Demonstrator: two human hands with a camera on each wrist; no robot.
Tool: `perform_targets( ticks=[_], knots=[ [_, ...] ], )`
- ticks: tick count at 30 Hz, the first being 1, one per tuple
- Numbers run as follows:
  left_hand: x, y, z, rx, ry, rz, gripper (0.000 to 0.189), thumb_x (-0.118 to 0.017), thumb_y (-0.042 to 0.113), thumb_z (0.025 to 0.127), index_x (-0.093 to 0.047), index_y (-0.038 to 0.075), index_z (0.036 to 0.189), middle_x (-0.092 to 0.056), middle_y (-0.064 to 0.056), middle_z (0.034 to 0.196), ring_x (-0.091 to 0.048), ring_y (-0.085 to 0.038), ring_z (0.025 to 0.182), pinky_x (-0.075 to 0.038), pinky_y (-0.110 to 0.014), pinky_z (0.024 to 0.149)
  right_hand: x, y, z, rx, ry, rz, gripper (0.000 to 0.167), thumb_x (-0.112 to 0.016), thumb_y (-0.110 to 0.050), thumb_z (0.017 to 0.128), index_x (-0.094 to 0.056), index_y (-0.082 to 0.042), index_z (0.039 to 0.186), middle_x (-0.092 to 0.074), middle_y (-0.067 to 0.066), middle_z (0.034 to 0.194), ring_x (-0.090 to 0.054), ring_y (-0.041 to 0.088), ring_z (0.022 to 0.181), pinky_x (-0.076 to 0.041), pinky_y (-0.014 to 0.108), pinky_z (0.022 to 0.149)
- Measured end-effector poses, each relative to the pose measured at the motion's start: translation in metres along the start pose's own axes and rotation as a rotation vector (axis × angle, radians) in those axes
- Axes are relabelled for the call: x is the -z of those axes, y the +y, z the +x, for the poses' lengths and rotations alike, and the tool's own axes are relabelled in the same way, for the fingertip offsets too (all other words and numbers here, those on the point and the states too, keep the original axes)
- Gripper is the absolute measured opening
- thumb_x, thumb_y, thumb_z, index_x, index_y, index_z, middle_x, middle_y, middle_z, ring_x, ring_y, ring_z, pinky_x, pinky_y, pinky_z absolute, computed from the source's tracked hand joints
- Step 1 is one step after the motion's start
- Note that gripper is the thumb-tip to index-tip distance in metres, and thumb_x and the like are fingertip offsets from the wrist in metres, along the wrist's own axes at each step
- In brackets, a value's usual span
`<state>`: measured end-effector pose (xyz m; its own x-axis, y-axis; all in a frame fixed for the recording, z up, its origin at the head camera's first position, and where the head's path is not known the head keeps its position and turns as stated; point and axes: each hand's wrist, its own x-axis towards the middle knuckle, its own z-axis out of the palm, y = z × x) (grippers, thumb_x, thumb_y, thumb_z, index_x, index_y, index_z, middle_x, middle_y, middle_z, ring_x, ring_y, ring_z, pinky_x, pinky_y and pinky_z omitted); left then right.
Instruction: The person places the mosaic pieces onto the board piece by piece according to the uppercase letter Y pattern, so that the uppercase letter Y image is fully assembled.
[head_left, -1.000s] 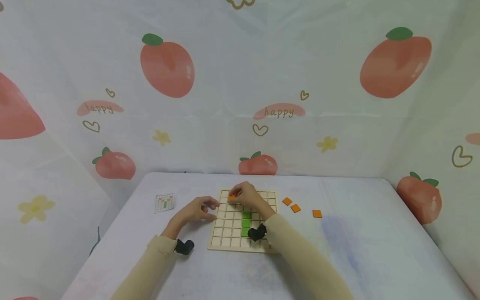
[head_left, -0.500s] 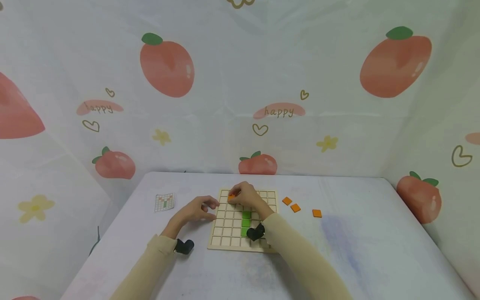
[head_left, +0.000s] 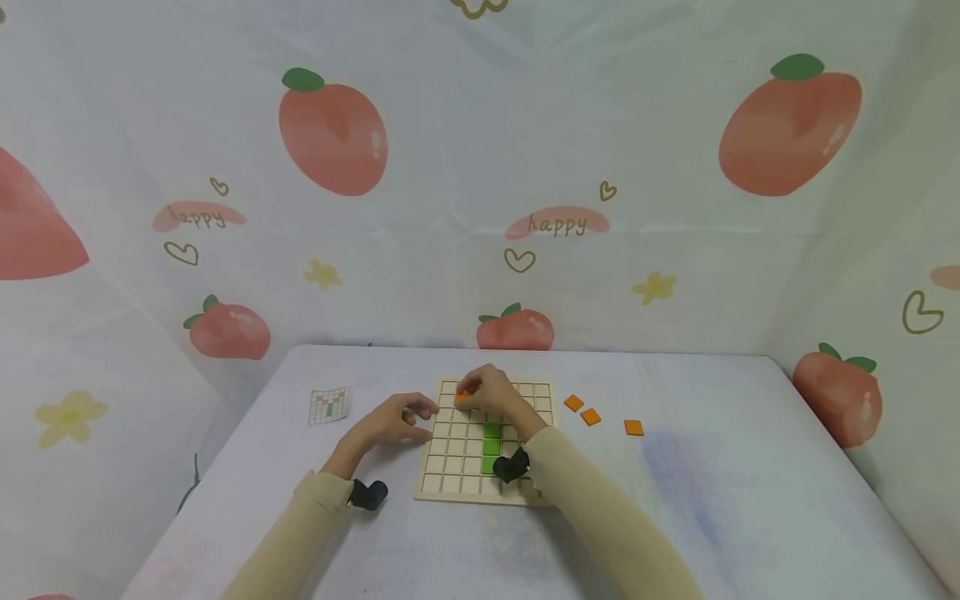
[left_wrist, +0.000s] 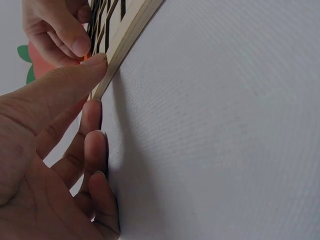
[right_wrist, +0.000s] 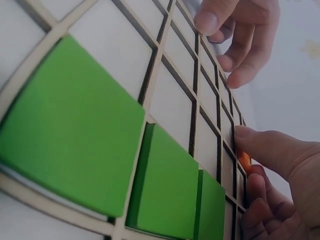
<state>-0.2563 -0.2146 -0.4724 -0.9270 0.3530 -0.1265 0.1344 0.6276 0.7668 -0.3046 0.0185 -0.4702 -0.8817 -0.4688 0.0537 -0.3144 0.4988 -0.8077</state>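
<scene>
My right hand (head_left: 491, 390) pinches an orange square tile (head_left: 462, 397) between thumb and fingers, at the upper left cells of a wooden grid board (head_left: 433, 482). Part of that tile is hidden by the fingers; its orange edge shows in the right wrist view. My left hand (head_left: 392, 418) rests at the board's left edge with relaxed, slightly bent fingers. In the left wrist view its thumb (left_wrist: 82, 75) is right at the wooden rim. Three green tiles (right_wrist: 75, 130) sit in neighbouring cells, forming a column toward the board's near side.
Right of the board lie three loose orange tiles: two close together, one (head_left: 591, 416) nearer me, and another (head_left: 633, 427) farther right. A small card with a coloured grid pattern (head_left: 329, 405) lies to the left on the white table (head_left: 420, 550). A printed cloth hangs behind.
</scene>
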Motion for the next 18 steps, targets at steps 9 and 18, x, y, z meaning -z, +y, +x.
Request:
perform_targets(
  ticks=[9, 18],
  knots=[
    [-0.001, 0.0, 0.001, 0.009, 0.008, 0.005, 0.039, -0.086, 0.006, 0.081, -0.07, 0.007, 0.117, -0.063, -0.002, 0.103, -0.053, -0.021, 0.087, -0.045, -0.036, 0.079, 0.01, 0.006, -0.001, 0.047, -0.038, 0.047, 0.023, -0.084, -0.01, 0.084, -0.077, -0.001, 0.104, -0.069, 0.007, 0.099, -0.059, 0.017, 0.09, -0.049, 0.033, 0.08],
    [-0.003, 0.002, -0.001, 0.05, 0.031, 0.003, 0.04, -0.085, 0.005, 0.08, -0.071, 0.008, 0.117, -0.062, -0.001, 0.102, -0.053, -0.02, 0.087, -0.044, -0.036, 0.079, 0.037, 0.013, -0.017, 0.157, -0.102, 0.108, 0.028, -0.077, -0.007, 0.089, -0.071, 0.007, 0.113, -0.07, 0.017, 0.109, -0.064, 0.027, 0.102, -0.053, 0.038, 0.084]
  ],
)
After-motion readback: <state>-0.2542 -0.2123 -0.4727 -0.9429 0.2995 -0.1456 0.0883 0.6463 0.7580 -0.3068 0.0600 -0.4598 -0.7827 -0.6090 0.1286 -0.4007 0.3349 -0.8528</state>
